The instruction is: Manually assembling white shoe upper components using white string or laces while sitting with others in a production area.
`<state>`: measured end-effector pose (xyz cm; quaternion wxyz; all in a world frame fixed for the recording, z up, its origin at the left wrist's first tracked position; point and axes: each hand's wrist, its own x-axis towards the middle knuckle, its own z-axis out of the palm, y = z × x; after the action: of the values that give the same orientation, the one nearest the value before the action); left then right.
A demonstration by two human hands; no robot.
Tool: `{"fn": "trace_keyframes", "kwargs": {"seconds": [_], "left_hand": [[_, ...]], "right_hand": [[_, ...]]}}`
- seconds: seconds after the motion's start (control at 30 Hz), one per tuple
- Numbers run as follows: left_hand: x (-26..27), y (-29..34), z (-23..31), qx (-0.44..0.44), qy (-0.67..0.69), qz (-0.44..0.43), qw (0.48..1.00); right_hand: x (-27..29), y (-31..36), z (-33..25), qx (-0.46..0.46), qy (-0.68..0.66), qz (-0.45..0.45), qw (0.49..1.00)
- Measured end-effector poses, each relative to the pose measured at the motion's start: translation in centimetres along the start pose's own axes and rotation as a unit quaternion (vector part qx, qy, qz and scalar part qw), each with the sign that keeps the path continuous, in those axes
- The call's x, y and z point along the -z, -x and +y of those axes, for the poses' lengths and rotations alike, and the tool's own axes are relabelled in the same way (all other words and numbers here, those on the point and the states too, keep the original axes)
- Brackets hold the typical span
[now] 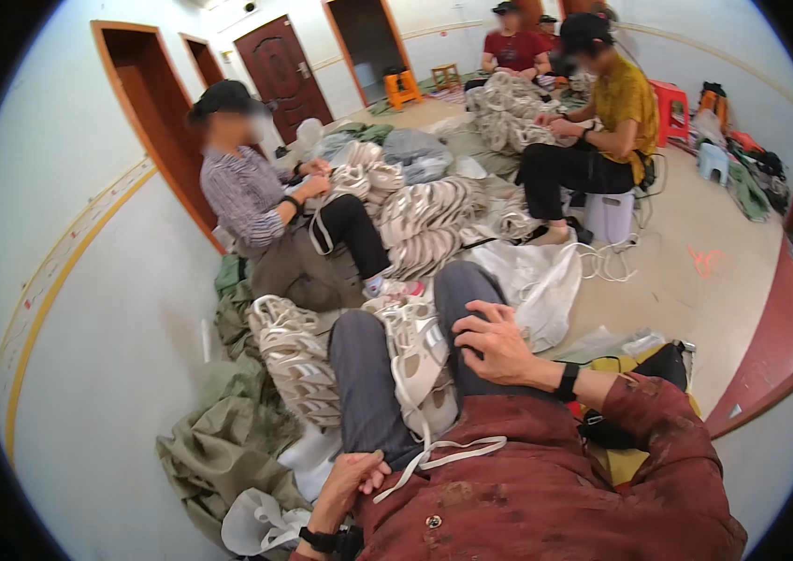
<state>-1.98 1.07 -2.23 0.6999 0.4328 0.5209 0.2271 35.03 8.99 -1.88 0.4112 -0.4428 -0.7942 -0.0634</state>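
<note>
My right hand [495, 346] rests on my right thigh near the knee, open, with its fingers spread and bent. My left hand [357, 475] lies at the top of my left thigh with its fingers curled in; I see nothing in them. Between my thighs is a beige and white sneaker [420, 360], its toe toward my lap. A white shoelace [453, 456] trails from it in a loop over my red jacket, one end lying just right of my left hand. Beside my left leg leans a stack of similar sneakers [294, 360].
A large heap of sneakers [429, 220] lies ahead. A person in a striped shirt [242, 192] sits at left, one in yellow [626, 103] at right, others at the back. Green cloth [228, 458] and a white sack [537, 285] lie on the floor. A red stool [670, 107] stands at right.
</note>
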Motion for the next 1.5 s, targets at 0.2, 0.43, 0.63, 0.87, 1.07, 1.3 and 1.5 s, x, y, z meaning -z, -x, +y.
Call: {"fn": "trace_keyframes", "kwargs": {"seconds": [0.2,0.43,0.63,0.87,1.07,1.3,1.5], "left_hand": [[-0.3,0.0,0.6,0.006,-0.025,0.012,1.0],[-0.9,2.1,1.6,-0.113,-0.068,-0.023,0.991],[-0.3,-0.6,0.5,0.018,0.0,0.008,1.0],[0.2,-0.9,0.0,0.016,0.003,0.007,1.0],[0.8,-1.0,-0.8,0.019,0.0,0.016,1.0],[0.8,-0.7,-0.4,-0.011,0.007,0.026,1.0],[-0.7,3.2,0.5,-0.22,-0.262,-0.007,0.94]], "right_hand": [[0.1,0.2,0.0,-0.013,0.012,-0.013,1.0],[-0.2,-0.2,-0.5,-0.003,-0.001,-0.016,1.0],[0.6,0.1,-0.1,-0.021,0.009,-0.031,0.999],[0.5,0.1,-0.2,-0.021,0.0,-0.019,1.0],[-0.6,0.3,-0.3,-0.006,-0.008,0.003,1.0],[-0.6,0.3,-0.2,-0.011,-0.012,-0.007,1.0],[-0.6,0.2,-0.2,-0.001,-0.011,-0.002,1.0]]}}
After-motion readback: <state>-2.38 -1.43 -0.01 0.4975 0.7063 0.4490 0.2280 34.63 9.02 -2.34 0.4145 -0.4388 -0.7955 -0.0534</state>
